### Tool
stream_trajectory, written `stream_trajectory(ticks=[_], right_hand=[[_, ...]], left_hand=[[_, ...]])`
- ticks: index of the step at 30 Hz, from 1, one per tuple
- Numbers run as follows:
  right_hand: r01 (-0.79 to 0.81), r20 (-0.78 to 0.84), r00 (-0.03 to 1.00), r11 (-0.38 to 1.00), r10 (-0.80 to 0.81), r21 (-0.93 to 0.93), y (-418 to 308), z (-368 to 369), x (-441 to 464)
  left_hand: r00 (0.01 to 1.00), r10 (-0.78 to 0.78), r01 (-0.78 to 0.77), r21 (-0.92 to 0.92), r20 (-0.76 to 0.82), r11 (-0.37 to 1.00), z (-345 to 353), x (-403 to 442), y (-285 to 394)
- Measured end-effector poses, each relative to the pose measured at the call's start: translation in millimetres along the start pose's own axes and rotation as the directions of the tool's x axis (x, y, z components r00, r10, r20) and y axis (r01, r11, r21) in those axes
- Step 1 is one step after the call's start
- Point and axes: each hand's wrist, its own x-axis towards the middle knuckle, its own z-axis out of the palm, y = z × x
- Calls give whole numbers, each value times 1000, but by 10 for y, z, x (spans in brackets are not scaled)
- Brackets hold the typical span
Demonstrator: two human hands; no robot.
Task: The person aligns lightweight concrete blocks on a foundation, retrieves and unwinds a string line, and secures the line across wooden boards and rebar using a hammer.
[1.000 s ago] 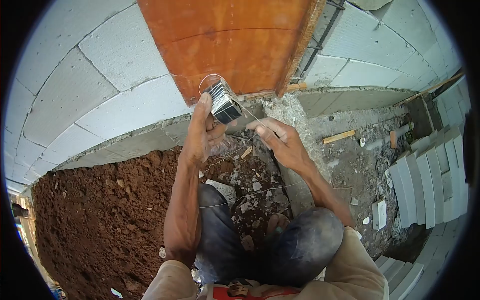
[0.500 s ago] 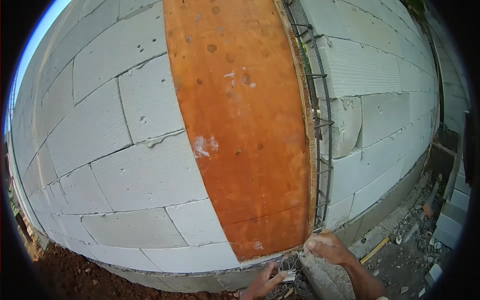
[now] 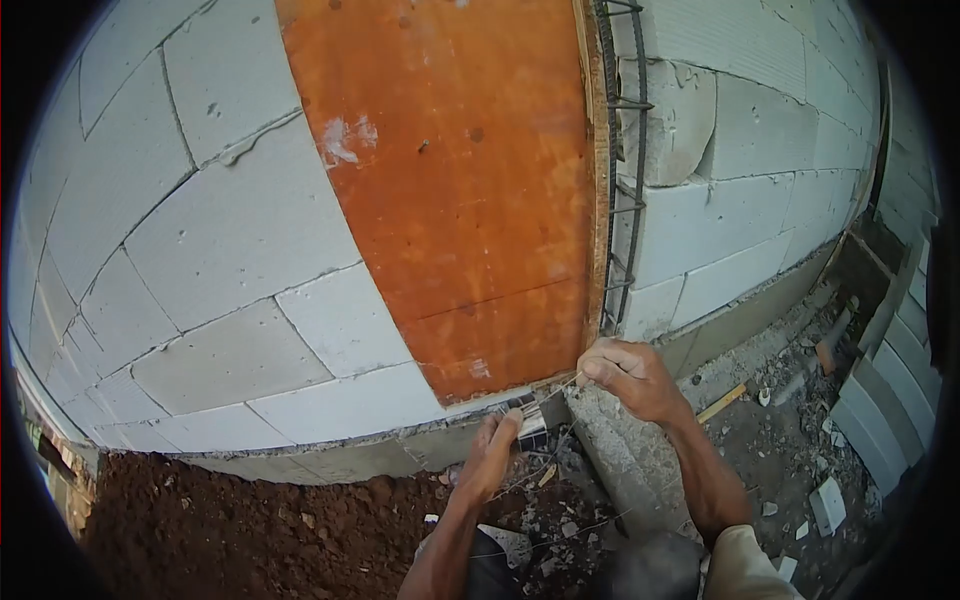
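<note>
In the head view, my left hand [image 3: 490, 445] is low in front of the wall, closed around a small silvery and dark spool of string [image 3: 530, 424]. A thin, pale string [image 3: 566, 385] stretches from there up to my right hand [image 3: 628, 378], whose thumb and fingers pinch it. My right hand sits at the bottom right corner of an orange-brown plywood panel [image 3: 460, 230], just above a concrete footing edge [image 3: 620, 450]. Whether the right fingers touch the panel edge, I cannot tell.
White block walls [image 3: 230, 230] flank the panel. A rebar cage [image 3: 625, 200] stands upright along its right edge. Brown soil [image 3: 250, 520] lies at lower left. Rubble, a yellow wooden strip [image 3: 722, 403] and stacked pale slabs [image 3: 880, 400] are at right.
The view has tilted down, so wall and hands appear higher and more ground shows. My right hand has drawn slightly away from my left, with string visible between them.
</note>
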Motion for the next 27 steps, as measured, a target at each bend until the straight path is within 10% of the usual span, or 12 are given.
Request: stream_trajectory(ticks=[2, 7, 14, 20, 27], right_hand=[[180, 175, 971, 981, -165, -72, -257, 81, -174], [224, 363, 917, 967, -167, -120, -415, 343, -615], [187, 275, 951, 972, -143, -140, -528, 148, -846], [118, 290, 955, 979, -65, -168, -494, -136, -991], [276, 185, 945, 961, -270, -4, -836, -51, -1076]], left_hand=[[966, -233, 256, -288, 112, 923, -76, -1, 151], [972, -208, 235, -525, 111, 818, -61, 28, 228], [983, -184, 164, -458, 0, 874, -121, 139, 149], [953, -94, 278, -716, 287, 641, -337, 164, 137], [992, -80, 49, -283, -101, 958, -224, 191, 50]])
